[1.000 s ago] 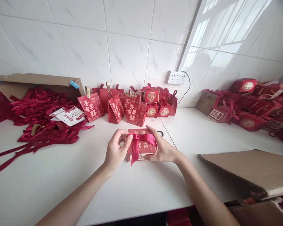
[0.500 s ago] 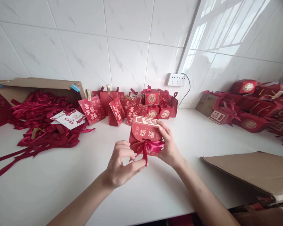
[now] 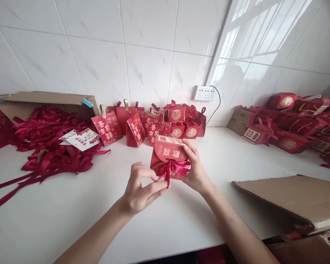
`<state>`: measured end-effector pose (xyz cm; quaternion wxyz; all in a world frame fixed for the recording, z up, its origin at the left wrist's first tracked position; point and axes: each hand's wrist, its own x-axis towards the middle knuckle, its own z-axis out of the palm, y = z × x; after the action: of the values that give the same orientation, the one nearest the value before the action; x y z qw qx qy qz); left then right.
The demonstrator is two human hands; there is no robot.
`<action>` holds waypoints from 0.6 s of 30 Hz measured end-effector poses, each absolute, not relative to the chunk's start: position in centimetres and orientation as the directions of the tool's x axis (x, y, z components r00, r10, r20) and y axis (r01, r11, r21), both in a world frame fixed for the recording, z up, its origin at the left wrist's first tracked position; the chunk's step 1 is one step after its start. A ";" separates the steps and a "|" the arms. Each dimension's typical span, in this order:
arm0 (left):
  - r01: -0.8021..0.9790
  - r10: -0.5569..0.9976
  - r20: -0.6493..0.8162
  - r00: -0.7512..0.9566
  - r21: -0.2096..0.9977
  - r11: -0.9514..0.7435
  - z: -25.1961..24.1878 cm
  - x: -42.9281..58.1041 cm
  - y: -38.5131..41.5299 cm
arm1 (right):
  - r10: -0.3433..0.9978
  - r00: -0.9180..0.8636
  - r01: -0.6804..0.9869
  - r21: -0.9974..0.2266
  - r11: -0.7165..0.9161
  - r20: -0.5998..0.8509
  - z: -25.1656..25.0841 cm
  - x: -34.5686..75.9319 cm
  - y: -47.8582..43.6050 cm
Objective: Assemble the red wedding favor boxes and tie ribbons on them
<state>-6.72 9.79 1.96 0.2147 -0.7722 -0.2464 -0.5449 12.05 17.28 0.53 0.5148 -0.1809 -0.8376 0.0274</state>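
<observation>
A red gift box (image 3: 169, 152) with pale printed characters on its flap is held tilted above the white table (image 3: 104, 220). Around its front runs a shiny crimson ribbon (image 3: 178, 167) tied in a bow. My right hand (image 3: 196, 170) grips the box along its right side, fingers over the top edge. At the box's lower left, my left hand (image 3: 143, 187) is closed, its fingertips at the hanging ribbon tail. The far side of the box and part of its underside are hidden.
Finished-looking red gift bags (image 3: 107, 128) and small boxes (image 3: 191, 131) line the wall. On the left lies a heap of ribbons (image 3: 55, 135) by a cardboard box (image 3: 44, 97), with white cards (image 3: 84, 140) on top. More red boxes (image 3: 294, 143) pile up right, behind a cardboard flap (image 3: 291, 200).
My left hand's fingertips have shifted slightly up and left with the ribbon tail. The box has risen a little, still in my right hand.
</observation>
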 end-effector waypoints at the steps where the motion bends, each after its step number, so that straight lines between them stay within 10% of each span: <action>1: 0.605 0.159 0.954 0.253 -0.028 -0.795 1.9 -6.8 9.9 | 0.334 -0.405 0.274 -0.236 0.933 0.851 0.6 12.1 17.3; 5: 0.587 0.455 0.877 -0.158 0.454 -0.671 1.8 -7.7 11.2 | 0.401 -0.469 0.222 -0.335 0.916 0.787 0.8 12.3 16.9; 8: 0.352 0.755 0.481 -0.445 0.869 -0.347 1.3 -9.2 13.1 | 0.672 -0.493 0.082 -0.739 0.668 0.553 1.0 12.1 16.3; 10: 0.217 0.811 0.302 -0.501 0.951 -0.221 0.8 -10.0 14.2 | 0.833 -0.494 -0.094 -0.968 0.234 0.249 1.3 11.7 15.9; 13: 0.180 0.814 0.266 -0.516 0.963 -0.201 0.3 -10.4 14.8 | 0.839 -0.536 -0.360 -0.871 -0.333 -0.099 1.9 11.2 15.0; 18: 0.188 0.855 0.255 -0.452 0.964 -0.188 0.3 -9.4 14.1 | 0.749 -0.657 -0.481 -0.716 -0.507 -0.089 2.2 11.7 12.4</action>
<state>-9.43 14.12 0.31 -0.2665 -0.4507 -0.5787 -0.6253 11.73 12.39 2.16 0.3637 -0.1981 -0.3381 0.8451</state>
